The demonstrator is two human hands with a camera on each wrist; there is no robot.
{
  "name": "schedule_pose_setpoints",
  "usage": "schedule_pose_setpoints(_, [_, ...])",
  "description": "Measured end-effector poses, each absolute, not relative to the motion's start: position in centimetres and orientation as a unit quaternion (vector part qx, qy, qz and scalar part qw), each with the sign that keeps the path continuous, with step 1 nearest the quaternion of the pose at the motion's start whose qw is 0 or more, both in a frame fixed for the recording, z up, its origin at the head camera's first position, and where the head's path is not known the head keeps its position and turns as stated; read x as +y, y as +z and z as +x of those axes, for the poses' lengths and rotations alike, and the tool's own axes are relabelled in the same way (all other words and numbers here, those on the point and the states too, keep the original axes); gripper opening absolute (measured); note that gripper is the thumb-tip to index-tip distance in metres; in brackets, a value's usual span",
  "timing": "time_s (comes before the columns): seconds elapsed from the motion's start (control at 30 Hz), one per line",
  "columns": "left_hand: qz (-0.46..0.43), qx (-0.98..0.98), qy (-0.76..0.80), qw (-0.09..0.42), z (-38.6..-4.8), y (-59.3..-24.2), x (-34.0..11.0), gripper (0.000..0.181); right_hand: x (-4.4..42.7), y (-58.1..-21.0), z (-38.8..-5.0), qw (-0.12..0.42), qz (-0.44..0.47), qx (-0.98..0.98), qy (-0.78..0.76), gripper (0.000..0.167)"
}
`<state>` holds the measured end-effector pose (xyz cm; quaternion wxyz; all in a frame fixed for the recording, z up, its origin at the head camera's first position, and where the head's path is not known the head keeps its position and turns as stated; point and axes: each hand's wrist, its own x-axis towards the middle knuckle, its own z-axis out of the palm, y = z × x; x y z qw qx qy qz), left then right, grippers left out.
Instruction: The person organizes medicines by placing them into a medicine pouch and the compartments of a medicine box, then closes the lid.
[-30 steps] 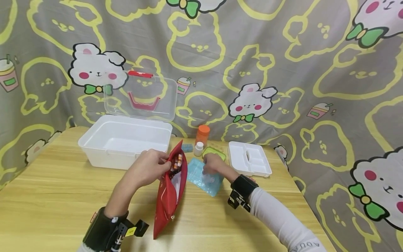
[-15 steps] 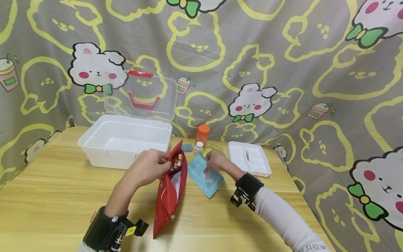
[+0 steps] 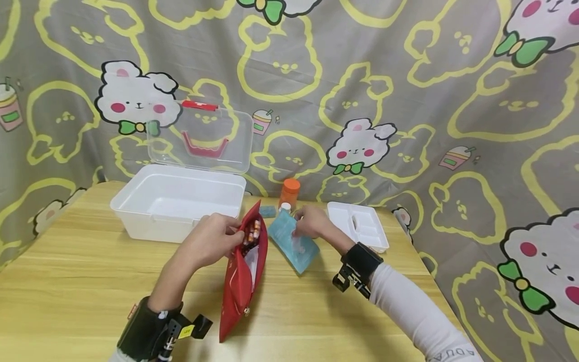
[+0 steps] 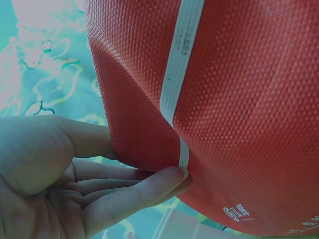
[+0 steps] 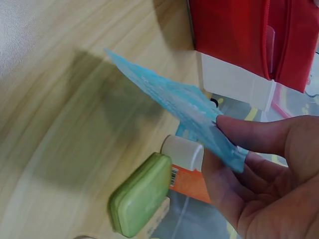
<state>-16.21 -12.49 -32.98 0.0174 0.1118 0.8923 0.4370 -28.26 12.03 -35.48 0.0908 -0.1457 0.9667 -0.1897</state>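
My left hand [image 3: 213, 241] pinches the rim of a red zip pouch [image 3: 236, 289], which stands upright on the table with its mouth apart. Inside its mouth, capsules in a blister pack [image 3: 253, 230] and something white show. To the right of it, my right hand [image 3: 313, 221] holds a light blue flat packet [image 3: 291, 240] by one edge, between thumb and fingers. The right wrist view has this packet [image 5: 174, 104] raised off the wood, with its shadow below. In the left wrist view, the thumb and fingers [image 4: 134, 196] grip the pouch's corner near a white elastic strip [image 4: 182, 55].
A white box [image 3: 156, 227] with its clear lid [image 3: 172, 146] raised stands at the back left. Behind the packet are an orange bottle [image 3: 289, 190], a small blue box [image 3: 268, 211] and a white bottle [image 5: 182, 151]. A green case [image 5: 142, 194] lies nearby. A white divided tray [image 3: 362, 229] sits at right.
My right hand has taken the blue packet by its edge and lifted it from the table, moving slightly up and away. My left hand and the red pouch have hardly moved.
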Motion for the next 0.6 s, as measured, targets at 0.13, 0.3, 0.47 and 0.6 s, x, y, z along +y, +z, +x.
schedule_pose_setpoints(0.13, [0.113,0.892,0.437,0.017,-16.2,-33.0,-12.5,0.023,12.3,-34.8,-28.1,0.082,-0.15,0.962,-0.213,0.01])
schedule_pose_setpoints(0.3, [0.113,0.892,0.437,0.017,-16.2,-33.0,-12.4,0.023,12.7,-34.0,-27.9,0.083,-0.153,0.957,-0.233,0.009])
schedule_pose_setpoints(0.47, [0.108,0.893,0.436,0.02,-16.2,-33.0,-12.4,0.024,12.9,-33.6,-27.8,0.077,-0.149,0.955,-0.244,0.016])
schedule_pose_setpoints(0.6, [0.109,0.894,0.435,0.02,-16.2,-33.0,-12.4,0.023,12.8,-33.4,-27.6,0.085,-0.143,0.953,-0.254,0.015])
